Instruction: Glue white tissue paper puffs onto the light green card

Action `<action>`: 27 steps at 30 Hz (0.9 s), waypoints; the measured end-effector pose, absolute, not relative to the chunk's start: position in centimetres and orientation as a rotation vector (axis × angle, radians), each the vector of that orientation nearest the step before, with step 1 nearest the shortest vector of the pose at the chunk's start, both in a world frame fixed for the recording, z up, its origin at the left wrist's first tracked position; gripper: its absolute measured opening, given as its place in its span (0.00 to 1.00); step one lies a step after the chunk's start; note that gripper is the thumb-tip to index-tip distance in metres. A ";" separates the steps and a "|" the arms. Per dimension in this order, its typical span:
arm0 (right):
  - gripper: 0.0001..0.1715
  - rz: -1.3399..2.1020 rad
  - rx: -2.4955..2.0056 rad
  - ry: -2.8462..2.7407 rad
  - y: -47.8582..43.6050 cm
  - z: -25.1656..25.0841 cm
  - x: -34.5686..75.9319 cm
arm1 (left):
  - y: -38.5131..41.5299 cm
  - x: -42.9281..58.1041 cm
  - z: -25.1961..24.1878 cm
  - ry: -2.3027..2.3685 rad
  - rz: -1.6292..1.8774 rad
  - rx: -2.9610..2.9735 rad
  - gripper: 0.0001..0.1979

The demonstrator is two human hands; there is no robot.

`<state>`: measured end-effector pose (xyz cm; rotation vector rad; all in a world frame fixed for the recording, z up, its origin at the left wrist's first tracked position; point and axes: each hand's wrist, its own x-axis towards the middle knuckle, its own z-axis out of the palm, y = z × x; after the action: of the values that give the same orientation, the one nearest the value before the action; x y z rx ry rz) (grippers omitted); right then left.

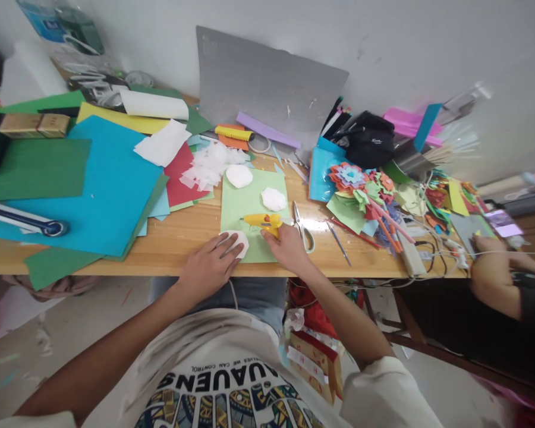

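My right hand [289, 246] is closed round the handle of a yellow hot glue gun [263, 220], its nozzle pointing left over a light green paper sheet [263, 251]. My left hand [208, 261] lies flat with fingers stretched over a white paper piece [241, 242] at the sheet's lower left, covering part of it. Two more white paper pieces, one at the upper left [239, 176] and one at the right [273, 199], rest on the same sheet. Just right of the sheet lie scissors [304, 229] with pale handles.
Blue card [111, 172] and green sheets fill the table's left. White paper scraps [214, 161] are heaped behind the sheet. Paper flowers [361, 181], a black pouch [371, 139] and a power strip [412, 255] stand to the right. A co-worker's arm [494, 279] rests at the far right.
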<state>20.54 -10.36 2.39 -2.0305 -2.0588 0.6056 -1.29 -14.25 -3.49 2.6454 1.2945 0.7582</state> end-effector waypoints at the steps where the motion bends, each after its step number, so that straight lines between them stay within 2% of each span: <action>1: 0.17 0.617 -2.015 -2.043 -10.4 2.3 20.5 | -14.2 -1.3 -3.5 1.292 0.764 2.645 0.16; 8: 0.15 0.816 -1.731 -1.864 -10.3 1.9 21.1 | -14.1 -1.3 -3.3 1.286 0.817 2.761 0.15; 22: 0.20 0.516 -1.976 -2.249 -9.6 2.4 19.5 | -14.3 -1.2 -3.4 1.325 0.842 2.715 0.13; 27: 0.17 0.522 -1.948 -2.199 -9.8 2.3 20.6 | -14.3 -1.2 -3.4 1.327 0.850 2.740 0.14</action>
<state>20.62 -9.80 2.28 -1.9479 -2.1987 0.5220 -1.24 -14.26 -3.41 2.7404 1.3270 0.8503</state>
